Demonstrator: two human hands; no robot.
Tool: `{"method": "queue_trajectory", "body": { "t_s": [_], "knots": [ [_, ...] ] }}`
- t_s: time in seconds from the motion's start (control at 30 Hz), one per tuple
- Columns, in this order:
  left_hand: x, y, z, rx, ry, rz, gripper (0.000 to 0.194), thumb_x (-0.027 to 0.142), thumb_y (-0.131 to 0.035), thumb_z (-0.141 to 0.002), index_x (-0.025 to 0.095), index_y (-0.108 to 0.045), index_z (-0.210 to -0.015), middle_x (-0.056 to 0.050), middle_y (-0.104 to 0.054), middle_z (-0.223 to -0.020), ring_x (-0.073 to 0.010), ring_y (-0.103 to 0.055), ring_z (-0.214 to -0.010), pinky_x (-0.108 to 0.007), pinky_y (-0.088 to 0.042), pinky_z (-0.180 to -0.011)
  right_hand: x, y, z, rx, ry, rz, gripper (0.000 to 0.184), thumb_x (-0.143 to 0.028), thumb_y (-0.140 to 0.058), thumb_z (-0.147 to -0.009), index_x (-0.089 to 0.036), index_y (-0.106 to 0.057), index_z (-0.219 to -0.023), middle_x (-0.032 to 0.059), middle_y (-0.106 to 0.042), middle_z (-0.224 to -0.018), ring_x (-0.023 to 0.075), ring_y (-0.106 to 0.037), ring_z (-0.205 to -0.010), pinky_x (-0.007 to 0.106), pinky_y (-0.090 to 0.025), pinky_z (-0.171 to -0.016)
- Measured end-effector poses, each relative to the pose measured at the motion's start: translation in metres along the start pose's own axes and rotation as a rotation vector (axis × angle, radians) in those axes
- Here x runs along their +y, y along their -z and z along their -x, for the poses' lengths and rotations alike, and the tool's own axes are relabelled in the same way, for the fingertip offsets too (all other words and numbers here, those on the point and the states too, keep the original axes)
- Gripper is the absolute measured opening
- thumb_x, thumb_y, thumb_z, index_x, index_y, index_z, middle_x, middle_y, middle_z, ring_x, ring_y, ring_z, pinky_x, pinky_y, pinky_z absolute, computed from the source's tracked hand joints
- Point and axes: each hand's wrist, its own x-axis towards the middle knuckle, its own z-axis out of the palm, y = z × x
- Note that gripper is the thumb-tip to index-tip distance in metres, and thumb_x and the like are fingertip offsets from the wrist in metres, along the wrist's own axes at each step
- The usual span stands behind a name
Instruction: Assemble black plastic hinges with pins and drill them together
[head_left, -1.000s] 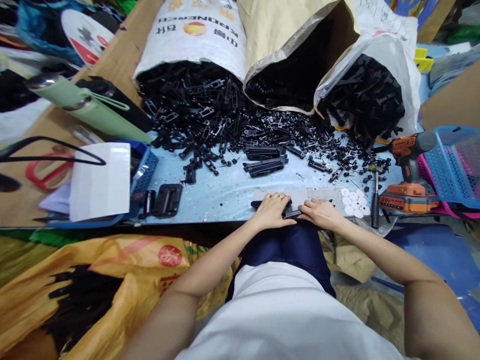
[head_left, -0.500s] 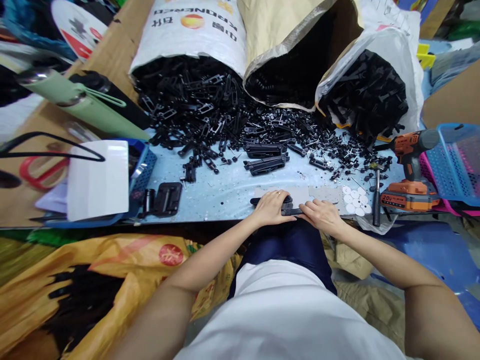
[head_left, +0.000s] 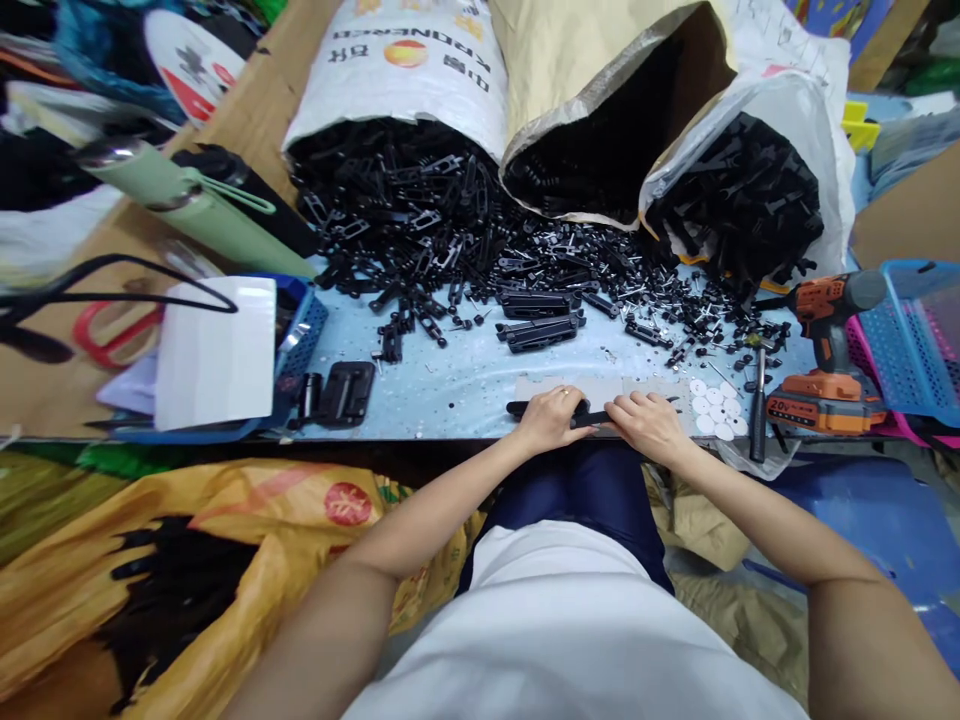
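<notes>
At the table's front edge, my left hand (head_left: pixel 551 420) is closed around a long black plastic part (head_left: pixel 592 419), whose rounded end sticks out to the left. Close beside it, my right hand (head_left: pixel 645 425) is closed on the part's other end, fingers pressed together. A thin tip shows just past the right fingers; what it belongs to cannot be made out. Under both hands lies a grey board (head_left: pixel 611 388). White round discs (head_left: pixel 716 407) are spread to the right of it. Two assembled black pieces (head_left: pixel 541 331) lie farther back.
Beyond are heaped black parts (head_left: pixel 431 240) and pins, spilling from a white sack (head_left: pixel 405 80) and others. A hammer (head_left: pixel 758 405) and an orange cordless drill (head_left: pixel 829 390) stand right. Left are a blue basket (head_left: pixel 304 330), scissors (head_left: pixel 112 340) and a green flask (head_left: pixel 225 230).
The view has shifted slightly, so the table appears farther right. Both hands keep their hold on the black part, which looks a little more level between them.
</notes>
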Motion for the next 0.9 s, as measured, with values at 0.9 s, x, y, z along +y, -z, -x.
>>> {"method": "queue_trajectory", "body": {
  "t_s": [0.9],
  "knots": [
    [-0.027, 0.049, 0.041, 0.226, 0.256, -0.06, 0.018, 0.016, -0.042, -0.085, 0.017, -0.06, -0.085, -0.005, -0.06, -0.08, -0.0171, -0.059, -0.074, -0.028, -0.048, -0.069, 0.122, -0.027, -0.099, 0.037, -0.894, -0.198, 0.019, -0.013, -0.049, -0.077, -0.012, -0.062, -0.091, 0.0153, -0.063, -0.095, 0.0258, -0.059, -0.087, 0.035, -0.044, -0.073]
  ]
}}
